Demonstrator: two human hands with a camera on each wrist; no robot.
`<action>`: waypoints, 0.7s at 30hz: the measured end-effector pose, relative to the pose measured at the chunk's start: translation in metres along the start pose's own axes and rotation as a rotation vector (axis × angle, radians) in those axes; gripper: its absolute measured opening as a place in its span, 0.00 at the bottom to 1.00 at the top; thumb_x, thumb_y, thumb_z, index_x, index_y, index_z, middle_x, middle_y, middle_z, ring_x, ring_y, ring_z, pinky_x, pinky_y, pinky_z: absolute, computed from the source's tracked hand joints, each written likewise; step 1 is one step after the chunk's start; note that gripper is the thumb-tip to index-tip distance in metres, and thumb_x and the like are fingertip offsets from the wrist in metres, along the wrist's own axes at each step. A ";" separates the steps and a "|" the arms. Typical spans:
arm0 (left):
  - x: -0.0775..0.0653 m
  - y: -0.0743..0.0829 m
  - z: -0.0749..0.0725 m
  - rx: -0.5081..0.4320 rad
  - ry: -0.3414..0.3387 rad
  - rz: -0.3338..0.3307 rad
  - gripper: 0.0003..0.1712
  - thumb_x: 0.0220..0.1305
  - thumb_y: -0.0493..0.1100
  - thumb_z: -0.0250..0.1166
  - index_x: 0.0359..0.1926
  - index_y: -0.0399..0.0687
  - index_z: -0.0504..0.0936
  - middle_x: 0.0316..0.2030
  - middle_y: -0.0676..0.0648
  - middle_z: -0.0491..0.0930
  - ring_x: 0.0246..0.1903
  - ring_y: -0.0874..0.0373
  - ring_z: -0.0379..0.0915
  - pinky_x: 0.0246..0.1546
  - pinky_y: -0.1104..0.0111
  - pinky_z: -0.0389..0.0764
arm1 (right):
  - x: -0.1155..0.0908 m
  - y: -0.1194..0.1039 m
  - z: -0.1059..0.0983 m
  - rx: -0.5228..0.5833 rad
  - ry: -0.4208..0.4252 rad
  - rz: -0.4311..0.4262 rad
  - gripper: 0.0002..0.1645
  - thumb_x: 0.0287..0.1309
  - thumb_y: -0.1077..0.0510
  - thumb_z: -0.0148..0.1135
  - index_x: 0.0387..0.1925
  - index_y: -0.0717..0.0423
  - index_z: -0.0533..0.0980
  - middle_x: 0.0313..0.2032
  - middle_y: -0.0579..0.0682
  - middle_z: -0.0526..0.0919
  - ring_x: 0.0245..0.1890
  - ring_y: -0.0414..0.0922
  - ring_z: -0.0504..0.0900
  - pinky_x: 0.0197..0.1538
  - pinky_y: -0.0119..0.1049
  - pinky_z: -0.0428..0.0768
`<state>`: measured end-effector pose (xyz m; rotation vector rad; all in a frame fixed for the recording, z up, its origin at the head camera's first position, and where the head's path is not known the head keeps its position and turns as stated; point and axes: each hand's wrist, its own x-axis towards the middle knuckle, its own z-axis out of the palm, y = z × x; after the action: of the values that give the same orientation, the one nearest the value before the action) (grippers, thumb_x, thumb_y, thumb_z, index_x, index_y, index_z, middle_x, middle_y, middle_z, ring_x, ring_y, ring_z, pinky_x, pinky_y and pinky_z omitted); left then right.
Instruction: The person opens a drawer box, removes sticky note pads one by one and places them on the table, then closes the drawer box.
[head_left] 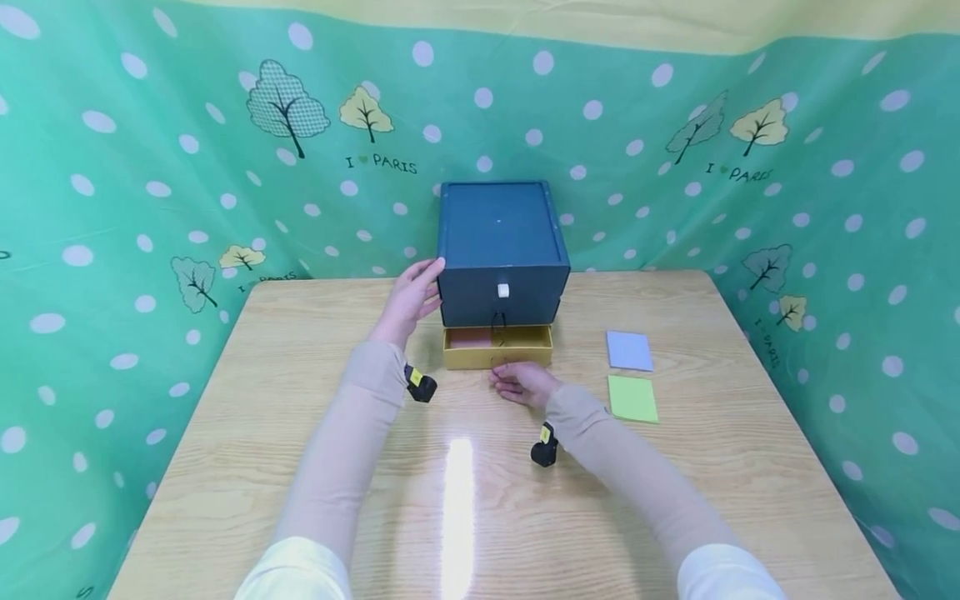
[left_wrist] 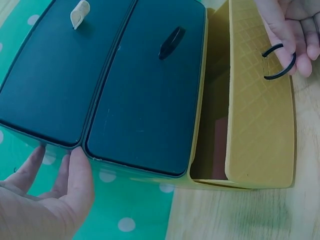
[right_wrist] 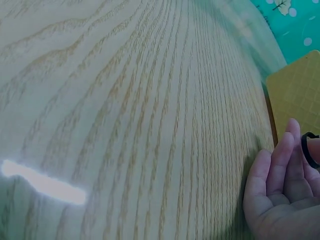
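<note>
A small dark blue drawer cabinet (head_left: 501,225) stands at the back of the table, its yellow bottom drawer (head_left: 465,359) pulled partly out. Inside the drawer, on its left, lies a flat pink piece (head_left: 471,337). My left hand (head_left: 412,302) rests its fingertips against the cabinet's left side, fingers mostly straight. At the drawer front, my right hand (head_left: 527,384) pinches the black ring handle (left_wrist: 280,76); the thumb is at the loop in the right wrist view. The upper drawers, one with a white pull tab (head_left: 503,291) and one with a black loop (left_wrist: 172,42), are closed.
Right of the cabinet, a light blue square pad (head_left: 629,350) and a green square pad (head_left: 633,398) lie on the wooden table (head_left: 247,433). A green dotted curtain (head_left: 480,117) hangs close behind the cabinet and along both sides.
</note>
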<state>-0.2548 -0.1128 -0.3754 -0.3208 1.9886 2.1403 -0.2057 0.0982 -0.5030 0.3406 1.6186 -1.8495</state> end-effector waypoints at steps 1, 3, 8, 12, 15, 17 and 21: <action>0.000 0.000 0.000 0.001 0.000 -0.004 0.37 0.65 0.58 0.58 0.70 0.52 0.61 0.69 0.46 0.60 0.66 0.47 0.60 0.64 0.60 0.69 | -0.001 0.000 0.000 -0.001 0.002 0.009 0.10 0.66 0.65 0.48 0.47 0.62 0.72 0.35 0.47 0.83 0.32 0.37 0.78 0.48 0.31 0.77; 0.000 0.000 -0.001 0.000 0.000 -0.008 0.37 0.65 0.58 0.59 0.70 0.52 0.61 0.69 0.46 0.60 0.66 0.47 0.60 0.64 0.60 0.69 | -0.002 0.000 0.001 -0.005 0.010 0.016 0.10 0.66 0.65 0.49 0.46 0.62 0.73 0.34 0.46 0.83 0.32 0.38 0.78 0.48 0.32 0.77; 0.000 0.001 -0.001 -0.001 -0.006 0.012 0.37 0.65 0.58 0.59 0.70 0.51 0.61 0.69 0.46 0.60 0.66 0.47 0.60 0.65 0.60 0.69 | -0.003 0.000 0.001 -0.010 0.027 0.011 0.09 0.65 0.65 0.51 0.44 0.62 0.74 0.31 0.46 0.83 0.32 0.39 0.79 0.49 0.34 0.78; 0.001 0.001 -0.001 -0.003 -0.013 0.013 0.37 0.65 0.57 0.58 0.70 0.49 0.60 0.70 0.45 0.59 0.66 0.46 0.60 0.65 0.60 0.68 | -0.003 0.002 0.000 -0.012 0.029 0.018 0.10 0.64 0.65 0.52 0.45 0.62 0.75 0.31 0.46 0.84 0.33 0.39 0.80 0.52 0.36 0.78; 0.001 0.000 -0.002 0.002 -0.010 0.005 0.37 0.65 0.58 0.58 0.70 0.50 0.60 0.70 0.45 0.59 0.66 0.46 0.60 0.65 0.60 0.68 | -0.005 0.003 0.000 -0.012 0.019 0.023 0.11 0.64 0.65 0.52 0.46 0.62 0.75 0.30 0.46 0.84 0.33 0.40 0.80 0.53 0.37 0.78; 0.001 0.001 -0.001 0.005 -0.008 0.001 0.38 0.65 0.58 0.58 0.70 0.50 0.59 0.70 0.45 0.58 0.66 0.46 0.60 0.65 0.60 0.68 | -0.006 0.003 -0.001 -0.010 0.014 0.024 0.11 0.64 0.65 0.52 0.46 0.63 0.75 0.30 0.46 0.84 0.32 0.40 0.80 0.52 0.37 0.78; -0.001 0.003 0.000 0.001 -0.009 -0.006 0.38 0.65 0.58 0.58 0.70 0.50 0.59 0.70 0.45 0.59 0.67 0.47 0.59 0.65 0.61 0.68 | -0.009 0.004 0.000 -0.012 0.016 0.039 0.13 0.63 0.65 0.53 0.48 0.64 0.74 0.29 0.45 0.84 0.31 0.39 0.80 0.51 0.36 0.79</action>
<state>-0.2543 -0.1134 -0.3723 -0.3154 1.9814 2.1337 -0.1965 0.1013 -0.5003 0.3799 1.6219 -1.8110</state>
